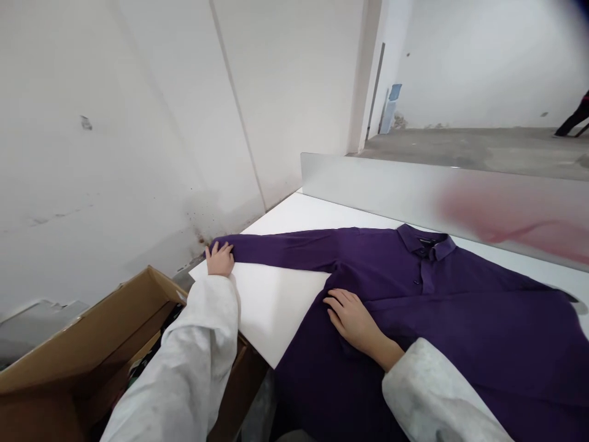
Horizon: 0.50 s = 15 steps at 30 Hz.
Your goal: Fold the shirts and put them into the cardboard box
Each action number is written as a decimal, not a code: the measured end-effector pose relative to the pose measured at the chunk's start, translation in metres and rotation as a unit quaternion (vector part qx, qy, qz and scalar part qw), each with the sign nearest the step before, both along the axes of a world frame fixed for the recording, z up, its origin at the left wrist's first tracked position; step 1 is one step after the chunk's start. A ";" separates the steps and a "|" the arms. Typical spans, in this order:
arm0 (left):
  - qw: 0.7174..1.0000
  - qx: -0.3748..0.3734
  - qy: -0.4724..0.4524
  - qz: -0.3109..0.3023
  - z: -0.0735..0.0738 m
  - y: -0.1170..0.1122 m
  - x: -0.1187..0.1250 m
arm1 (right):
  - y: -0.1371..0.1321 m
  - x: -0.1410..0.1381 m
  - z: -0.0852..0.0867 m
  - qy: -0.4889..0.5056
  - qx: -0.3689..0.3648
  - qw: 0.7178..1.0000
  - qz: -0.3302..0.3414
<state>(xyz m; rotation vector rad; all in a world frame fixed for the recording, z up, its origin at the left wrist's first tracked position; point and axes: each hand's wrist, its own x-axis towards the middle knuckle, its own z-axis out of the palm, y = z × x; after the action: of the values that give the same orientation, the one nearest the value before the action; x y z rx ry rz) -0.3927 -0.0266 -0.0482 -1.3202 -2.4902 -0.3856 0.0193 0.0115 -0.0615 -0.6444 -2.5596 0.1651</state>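
Note:
A dark purple collared shirt (386, 264) lies spread front side up on a white table (271, 307), its lower part hanging past the near edge. One sleeve stretches out to the left, and the other appears to lie across the chest. My left hand (220, 259) rests on the cuff end of the outstretched sleeve, fingers spread. On the body of the shirt, below the armpit, my right hand (352, 316) lies flat with its fingers extended. The collar is at the far side, buttoned front facing up.
An open cardboard box (105, 331) with dark items inside stands left of the table. A frosted panel (368, 184) runs along the table's far edge. A wall (161, 123) borders the left side. Part of a person's leg (575, 116) shows at the far right.

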 end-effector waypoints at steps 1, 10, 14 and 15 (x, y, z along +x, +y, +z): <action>1.000 0.007 0.004 0.004 0.002 0.003 -0.003 | 0.000 0.000 0.000 0.000 -0.002 1.000 0.000; 0.999 -0.012 -0.014 -0.032 0.005 0.010 -0.001 | 0.000 0.001 0.000 0.001 -0.013 1.000 -0.003; 0.997 0.019 -0.031 0.075 0.002 0.007 -0.010 | 0.000 0.000 0.000 0.007 -0.014 1.000 -0.003; 0.994 0.022 -0.041 0.097 0.002 0.006 -0.014 | 0.000 0.000 0.000 0.006 -0.017 1.000 -0.003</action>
<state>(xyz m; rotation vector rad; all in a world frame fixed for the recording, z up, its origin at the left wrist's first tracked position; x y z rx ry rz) -0.4072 -0.0208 -0.0462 -1.0527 -2.6322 -0.4528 0.0197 0.0113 -0.0613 -0.6622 -2.5484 0.2098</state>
